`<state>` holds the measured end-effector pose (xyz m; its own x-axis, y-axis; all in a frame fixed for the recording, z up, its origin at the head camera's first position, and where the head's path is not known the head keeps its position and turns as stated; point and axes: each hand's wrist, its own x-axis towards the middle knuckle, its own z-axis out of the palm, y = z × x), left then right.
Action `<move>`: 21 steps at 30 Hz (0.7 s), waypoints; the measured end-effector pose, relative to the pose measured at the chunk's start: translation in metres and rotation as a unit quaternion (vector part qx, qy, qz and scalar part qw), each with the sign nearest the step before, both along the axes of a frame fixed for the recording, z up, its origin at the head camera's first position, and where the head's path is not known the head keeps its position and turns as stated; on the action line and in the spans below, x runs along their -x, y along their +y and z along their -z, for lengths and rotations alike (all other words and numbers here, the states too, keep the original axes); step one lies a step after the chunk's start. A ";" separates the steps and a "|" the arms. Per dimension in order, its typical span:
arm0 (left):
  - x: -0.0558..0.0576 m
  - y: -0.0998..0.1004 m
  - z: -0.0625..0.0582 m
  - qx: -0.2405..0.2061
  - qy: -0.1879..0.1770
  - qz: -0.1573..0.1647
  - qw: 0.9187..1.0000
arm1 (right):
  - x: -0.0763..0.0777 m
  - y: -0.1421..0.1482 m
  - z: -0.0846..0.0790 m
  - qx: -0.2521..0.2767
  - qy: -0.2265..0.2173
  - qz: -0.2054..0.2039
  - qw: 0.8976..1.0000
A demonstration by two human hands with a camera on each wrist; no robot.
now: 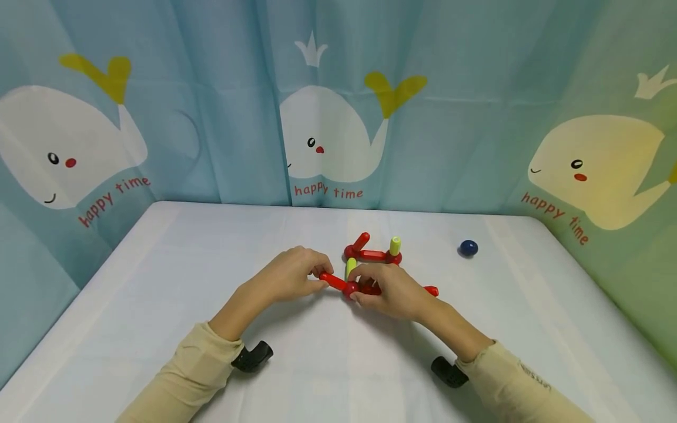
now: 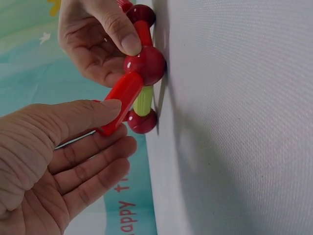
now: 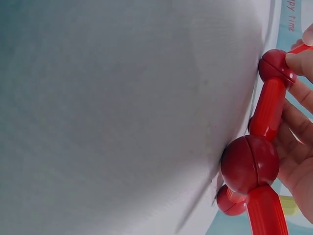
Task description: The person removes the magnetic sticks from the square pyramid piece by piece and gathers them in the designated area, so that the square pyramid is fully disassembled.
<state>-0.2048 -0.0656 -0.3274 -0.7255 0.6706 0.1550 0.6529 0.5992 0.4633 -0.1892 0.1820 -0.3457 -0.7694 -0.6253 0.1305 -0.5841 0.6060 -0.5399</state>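
- While my left hand [image 1: 293, 273] pinches the outer end of a red stick [image 1: 334, 281] between thumb and forefinger, its other fingers lie loosely spread.
- From those fingertips the stick's long axis slants rightward and slightly toward me, and its inner end appears to meet the near red ball [image 1: 349, 290]. That line from stick to ball is, I judge, the relation that matters most.
- Just behind the ball, a yellow-green stick [image 1: 351, 266] runs away from me toward the far red ball [image 1: 350, 252], almost crosswise to the stick in my left hand.
- My right hand [image 1: 394, 291] grips the near red ball, thumb against it, so this hand is the nearer one to the joint, while my left is out at the stick's free end.
- Along the back, a red bar [image 1: 373, 255] leads right from the far ball.
- Past my right hand, the tip of another red rod [image 1: 431, 291] pokes out.
- Farthest right, a dark blue ball [image 1: 468, 248] sits well apart from both hands.
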 end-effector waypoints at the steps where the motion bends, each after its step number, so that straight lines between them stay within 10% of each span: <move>1: 0.001 0.000 -0.001 0.000 0.001 0.000 1.000 | 0.001 0.000 -0.001 -0.001 0.002 0.000 1.000; 21: 0.004 -0.008 0.002 -0.034 -0.014 0.030 0.999 | 0.005 -0.006 0.003 0.001 0.029 -0.007 1.000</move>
<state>-0.2085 -0.0732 -0.3298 -0.6886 0.7022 0.1809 0.6728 0.5257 0.5206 -0.1938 0.1761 -0.3489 -0.7516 -0.6356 0.1761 -0.6232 0.5970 -0.5051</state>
